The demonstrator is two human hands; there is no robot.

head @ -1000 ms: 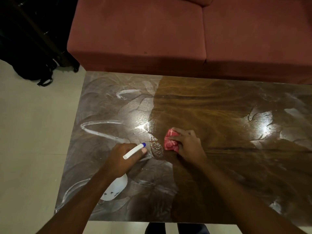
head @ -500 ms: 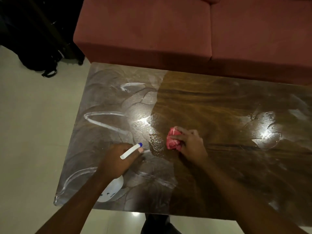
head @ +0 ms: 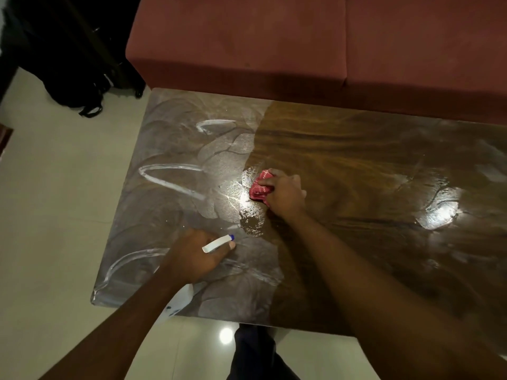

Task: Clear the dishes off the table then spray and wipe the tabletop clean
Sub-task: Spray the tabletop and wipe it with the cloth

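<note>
Head view: a dark wooden desk (head: 356, 165) is seen from above, its far edge just beside a red sofa (head: 274, 37). Near the desk's middle, slightly left of centre, the right hand (head: 285, 196) is pressed down on a crumpled red cloth (head: 260, 187). Its grip is clamped on the cloth, fingers curled over the top, and the cloth is held against the wood.

Over the near-left part of the desk the left hand (head: 194, 256) is held, its grip closed round the neck of a white spray bottle (head: 218, 243). A fingertip is shown just under the blue-tipped nozzle, which is pointed right and away, toward the cloth. The bottle's white body is mostly hidden under the left wrist, near the desk's front edge. Whether its base touches the desk cannot be told.

The desk's left half is covered by a grey hazy film with white curved streaks (head: 164, 174). Right of that, the wood is shown dark and glossy. A wet patch (head: 252, 223) is seen between nozzle and cloth, just below the cloth. A lamp glare (head: 439, 212) is reflected on the desk's right side.

Pale tiled floor (head: 55, 201) is seen left of and in front of the desk. A black bag (head: 74, 78) is set on the floor by the sofa's left end. A dark trouser leg (head: 255, 352) is seen below the desk's front edge.
</note>
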